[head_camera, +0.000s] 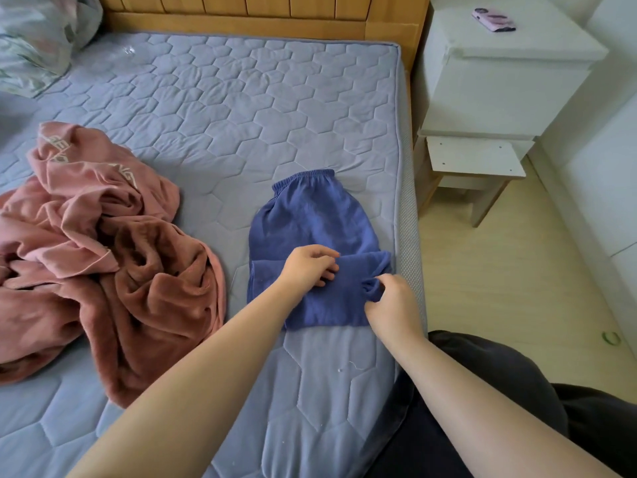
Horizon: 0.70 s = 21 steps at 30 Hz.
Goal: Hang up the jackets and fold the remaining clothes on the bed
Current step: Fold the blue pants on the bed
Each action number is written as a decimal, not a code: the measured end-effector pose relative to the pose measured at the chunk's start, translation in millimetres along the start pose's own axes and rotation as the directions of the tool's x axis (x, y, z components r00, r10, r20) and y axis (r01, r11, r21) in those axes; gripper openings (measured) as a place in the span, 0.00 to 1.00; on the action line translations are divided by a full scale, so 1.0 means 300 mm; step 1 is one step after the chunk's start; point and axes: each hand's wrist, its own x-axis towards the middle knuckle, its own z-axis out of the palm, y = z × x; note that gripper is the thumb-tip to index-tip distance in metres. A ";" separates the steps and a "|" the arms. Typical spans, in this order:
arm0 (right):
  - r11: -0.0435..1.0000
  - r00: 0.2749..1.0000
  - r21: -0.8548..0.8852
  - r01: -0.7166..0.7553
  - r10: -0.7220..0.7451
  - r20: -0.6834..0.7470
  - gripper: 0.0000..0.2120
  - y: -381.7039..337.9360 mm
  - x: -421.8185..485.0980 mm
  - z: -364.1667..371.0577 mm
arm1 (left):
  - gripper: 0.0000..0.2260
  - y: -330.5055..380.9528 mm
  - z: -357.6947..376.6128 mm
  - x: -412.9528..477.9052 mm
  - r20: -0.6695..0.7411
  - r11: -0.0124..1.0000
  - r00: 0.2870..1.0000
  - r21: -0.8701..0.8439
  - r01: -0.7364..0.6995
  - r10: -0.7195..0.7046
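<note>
1. The blue trousers [310,219] lie on the bed [206,115] near its right edge, their lower part folded up beneath our hands.
2. Our left hand [308,267] pinches the fold with curled fingers [329,268]; our right hand [393,307] pinches bunched cloth beside it.

A solid blue knit garment [312,232] lies on the lavender hexagon-quilted mattress [220,108], beside a crumpled dusty-pink fleece garment [103,257] with pale lettering; the nightstand [499,84] is white.
</note>
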 end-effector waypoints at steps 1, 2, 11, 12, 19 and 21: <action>1.000 1.000 -0.012 0.023 -0.023 0.004 0.03 0.007 0.003 -0.004 | 0.06 0.018 0.028 0.008 0.029 1.000 1.000 0.030 -0.006 0.005; 0.999 0.999 -0.024 0.047 -0.047 0.010 0.03 0.013 0.005 -0.008 | 0.06 0.037 0.056 0.019 0.051 0.998 0.999 0.066 -0.016 0.013; 0.936 0.955 -0.202 0.289 -0.296 -0.009 0.08 0.034 -0.012 -0.015 | 0.16 0.128 0.222 0.142 0.193 0.597 0.977 0.776 -0.206 0.086; 0.943 0.963 -0.203 0.265 -0.268 0.016 0.09 0.036 -0.013 -0.019 | 0.13 0.125 0.215 0.150 0.198 0.615 0.978 0.764 -0.192 0.060; 0.848 0.906 -0.323 0.420 -0.375 0.194 0.12 0.061 -0.009 -0.013 | 0.08 0.045 0.150 0.172 0.143 0.689 0.987 0.707 -0.157 0.079; 0.766 0.868 -0.413 0.493 -0.404 0.288 0.09 0.069 -0.014 -0.023 | 0.08 0.023 0.146 0.166 0.104 0.665 0.984 0.726 -0.176 0.147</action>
